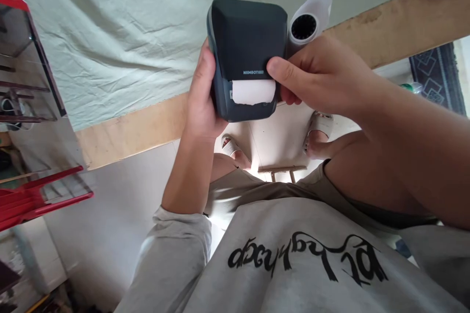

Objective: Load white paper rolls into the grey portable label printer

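A dark label printer [249,39], marked NIIMBOT, is held up in front of me over the table's front edge. White paper [253,92] with a torn edge sticks out of its slot. My left hand [203,90] is closed round the printer's left side, thumb along its edge. On the other side, my right hand [316,73] grips the lower right edge, its thumb on the front face near the lettering and its fingers partly hidden behind. Just beyond that hand, a white paper roll [316,7] with a black core lies on the cloth.
A pale green cloth [128,34] covers the table, with a bare wooden edge [135,129] along the front. Red plastic stools or chairs [44,193] and a dark-framed rack [25,88] stand at left. A dark patterned mat [438,80] is at right.
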`<state>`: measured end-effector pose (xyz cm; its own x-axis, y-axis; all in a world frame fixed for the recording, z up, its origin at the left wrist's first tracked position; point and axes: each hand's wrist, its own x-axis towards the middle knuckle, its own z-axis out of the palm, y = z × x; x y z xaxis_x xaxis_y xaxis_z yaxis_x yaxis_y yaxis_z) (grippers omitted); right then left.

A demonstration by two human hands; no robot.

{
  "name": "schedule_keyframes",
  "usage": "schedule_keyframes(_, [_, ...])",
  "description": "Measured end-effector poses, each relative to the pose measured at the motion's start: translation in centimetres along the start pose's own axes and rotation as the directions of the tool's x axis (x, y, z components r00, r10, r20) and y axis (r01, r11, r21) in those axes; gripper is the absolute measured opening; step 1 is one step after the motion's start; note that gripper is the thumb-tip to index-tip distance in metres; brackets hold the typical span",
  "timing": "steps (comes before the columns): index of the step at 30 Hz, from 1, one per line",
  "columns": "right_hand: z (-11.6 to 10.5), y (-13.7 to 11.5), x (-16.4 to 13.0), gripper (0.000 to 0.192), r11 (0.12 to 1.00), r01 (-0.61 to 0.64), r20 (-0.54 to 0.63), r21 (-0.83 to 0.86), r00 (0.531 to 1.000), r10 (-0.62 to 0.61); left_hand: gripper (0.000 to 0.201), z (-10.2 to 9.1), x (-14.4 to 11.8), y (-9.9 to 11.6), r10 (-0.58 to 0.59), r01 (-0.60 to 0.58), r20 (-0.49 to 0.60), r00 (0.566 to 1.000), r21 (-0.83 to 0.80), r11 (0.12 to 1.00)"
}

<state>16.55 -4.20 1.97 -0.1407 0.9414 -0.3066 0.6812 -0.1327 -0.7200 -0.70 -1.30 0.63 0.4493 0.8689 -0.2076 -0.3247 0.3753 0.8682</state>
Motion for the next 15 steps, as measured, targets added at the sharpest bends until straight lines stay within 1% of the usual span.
schedule_keyframes(2, [0.06,0.10,-0.03,0.062,1.000,0.009,-0.005,-0.020,1.000,-0.009,0.043,0.15,0.09,0.03,-0.021,0.020,-0.025,0.999,-0.011,1.000])
schedule_keyframes(5, [0.09,0.05,-0.03,0.058,0.998,0.020,-0.009,-0.052,1.000,-0.020,0.044,0.37,0.18,0.04,-0.011,0.010,-0.078,0.997,-0.011,1.000])
schedule_keyframes(7, [0.12,-0.05,-0.02,0.055,0.996,0.018,-0.016,-0.086,1.000,-0.019,0.045,0.46,0.21,0.03,-0.033,0.032,-0.076,0.997,-0.013,0.999])
schedule_keyframes(9, [0.15,-0.15,-0.04,0.054,0.993,0.022,-0.030,-0.119,0.999,-0.025,0.049,0.54,0.20,-0.03,-0.044,0.041,-0.054,0.998,-0.060,0.997])
schedule_keyframes(11, [0.17,-0.23,-0.11,0.053,0.990,0.038,-0.035,-0.138,0.998,-0.043,0.049,0.61,0.15,-0.14,-0.012,0.006,-0.042,0.999,-0.138,0.990])
schedule_keyframes(15, [0.08,-0.32,-0.27,0.052,0.985,0.065,-0.017,-0.158,0.998,-0.068,0.035,0.63,0.14,-0.31,0.097,-0.106,-0.045,0.994,-0.294,0.950])
